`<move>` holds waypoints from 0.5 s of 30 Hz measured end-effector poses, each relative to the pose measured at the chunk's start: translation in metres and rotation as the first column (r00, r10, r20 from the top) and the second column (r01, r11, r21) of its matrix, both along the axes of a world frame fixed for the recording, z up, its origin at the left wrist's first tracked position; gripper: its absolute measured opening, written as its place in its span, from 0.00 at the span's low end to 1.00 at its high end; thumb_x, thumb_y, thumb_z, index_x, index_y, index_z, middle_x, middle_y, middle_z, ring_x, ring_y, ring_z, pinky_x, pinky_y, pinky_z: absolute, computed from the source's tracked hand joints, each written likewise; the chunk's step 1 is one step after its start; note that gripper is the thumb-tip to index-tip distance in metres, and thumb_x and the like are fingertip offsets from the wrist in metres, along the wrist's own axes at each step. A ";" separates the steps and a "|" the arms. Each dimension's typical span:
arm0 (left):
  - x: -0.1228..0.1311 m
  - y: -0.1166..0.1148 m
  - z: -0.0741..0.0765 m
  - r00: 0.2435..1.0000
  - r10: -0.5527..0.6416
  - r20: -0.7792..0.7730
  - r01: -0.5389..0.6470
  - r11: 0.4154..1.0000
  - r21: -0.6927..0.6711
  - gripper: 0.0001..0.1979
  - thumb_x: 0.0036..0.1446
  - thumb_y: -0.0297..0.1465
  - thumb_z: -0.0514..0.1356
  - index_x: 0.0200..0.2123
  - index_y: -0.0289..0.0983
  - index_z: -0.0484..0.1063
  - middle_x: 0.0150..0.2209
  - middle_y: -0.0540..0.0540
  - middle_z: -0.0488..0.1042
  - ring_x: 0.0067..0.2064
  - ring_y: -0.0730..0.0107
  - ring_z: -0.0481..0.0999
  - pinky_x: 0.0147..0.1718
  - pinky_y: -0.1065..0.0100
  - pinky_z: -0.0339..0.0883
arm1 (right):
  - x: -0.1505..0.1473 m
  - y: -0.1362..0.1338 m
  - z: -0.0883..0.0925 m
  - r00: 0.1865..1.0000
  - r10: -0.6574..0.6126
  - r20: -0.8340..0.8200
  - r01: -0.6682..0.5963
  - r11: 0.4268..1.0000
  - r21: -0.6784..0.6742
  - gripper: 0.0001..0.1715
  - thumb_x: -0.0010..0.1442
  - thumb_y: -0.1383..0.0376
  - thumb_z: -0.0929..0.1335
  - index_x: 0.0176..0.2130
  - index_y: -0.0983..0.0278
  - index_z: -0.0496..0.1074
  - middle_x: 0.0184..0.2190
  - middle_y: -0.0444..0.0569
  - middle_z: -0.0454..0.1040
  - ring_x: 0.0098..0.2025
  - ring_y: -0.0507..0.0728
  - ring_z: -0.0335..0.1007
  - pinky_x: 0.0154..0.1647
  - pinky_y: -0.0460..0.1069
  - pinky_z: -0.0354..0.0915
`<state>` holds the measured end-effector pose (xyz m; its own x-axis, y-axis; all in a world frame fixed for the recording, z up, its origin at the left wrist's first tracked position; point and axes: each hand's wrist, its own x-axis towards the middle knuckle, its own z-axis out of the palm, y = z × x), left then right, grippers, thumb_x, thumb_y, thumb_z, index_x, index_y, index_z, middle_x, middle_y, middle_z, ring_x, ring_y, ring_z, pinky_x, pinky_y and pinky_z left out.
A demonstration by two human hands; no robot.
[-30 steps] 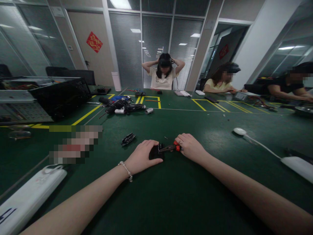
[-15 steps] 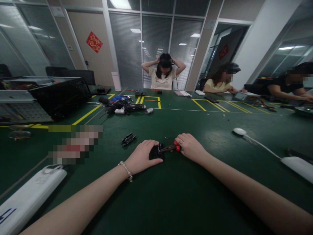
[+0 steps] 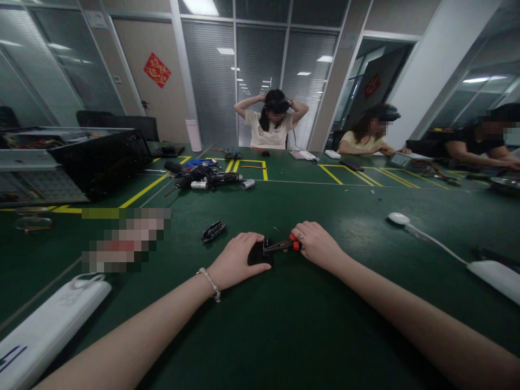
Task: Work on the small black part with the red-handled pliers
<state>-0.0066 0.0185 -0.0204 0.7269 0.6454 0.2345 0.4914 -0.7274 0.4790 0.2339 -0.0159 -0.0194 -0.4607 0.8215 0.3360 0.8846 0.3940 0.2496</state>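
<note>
My left hand grips a small black plastic part against the green table, thumb on the near side and fingers on the far side. My right hand is closed round the red handles of long-nose pliers. Their jaws point left and touch the right edge of the black part; whether they pinch anything there is too small to tell. Beyond my left hand lies another black piece with an open, ribbed shape. A tiny thin bit rests just past the pliers.
At the left stand an open computer case and a long white power bank-like block. Tools including a power screwdriver are heaped farther back. A white puck with a cable lies right. Several people sit across the green table.
My hands, the pliers and the black part hold nearly the same position. The person opposite still has both arms raised to the head, which has turned slightly.
</note>
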 end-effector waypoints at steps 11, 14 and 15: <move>0.000 0.000 0.000 1.000 -0.005 0.005 0.005 1.000 -0.006 0.27 0.48 0.45 0.58 0.48 0.40 0.59 0.48 0.45 0.64 0.49 0.59 0.63 0.46 0.59 0.57 | 0.001 0.002 -0.004 1.000 -0.015 -0.018 0.015 1.000 -0.016 0.15 0.44 0.72 0.65 0.37 0.67 0.65 0.33 0.50 0.66 0.35 0.56 0.58 0.38 0.50 0.54; 0.000 0.001 -0.001 1.000 -0.002 0.003 0.002 1.000 -0.002 0.27 0.47 0.45 0.58 0.48 0.40 0.59 0.47 0.45 0.64 0.49 0.58 0.63 0.46 0.59 0.58 | 0.001 0.001 -0.004 1.000 -0.015 -0.022 0.015 1.000 -0.016 0.15 0.45 0.72 0.65 0.37 0.67 0.65 0.34 0.50 0.66 0.36 0.56 0.58 0.38 0.50 0.54; 0.000 0.001 -0.001 1.000 -0.001 0.004 0.001 1.000 0.000 0.27 0.47 0.45 0.58 0.48 0.40 0.59 0.47 0.45 0.64 0.49 0.58 0.63 0.45 0.59 0.58 | 0.001 0.001 -0.004 1.000 -0.016 -0.022 0.015 1.000 -0.015 0.15 0.45 0.72 0.65 0.37 0.67 0.65 0.34 0.50 0.66 0.36 0.56 0.58 0.38 0.50 0.54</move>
<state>-0.0070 0.0193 -0.0217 0.7265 0.6448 0.2373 0.4888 -0.7278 0.4810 0.2352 -0.0147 -0.0229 -0.4406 0.8335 0.3335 0.8958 0.3840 0.2238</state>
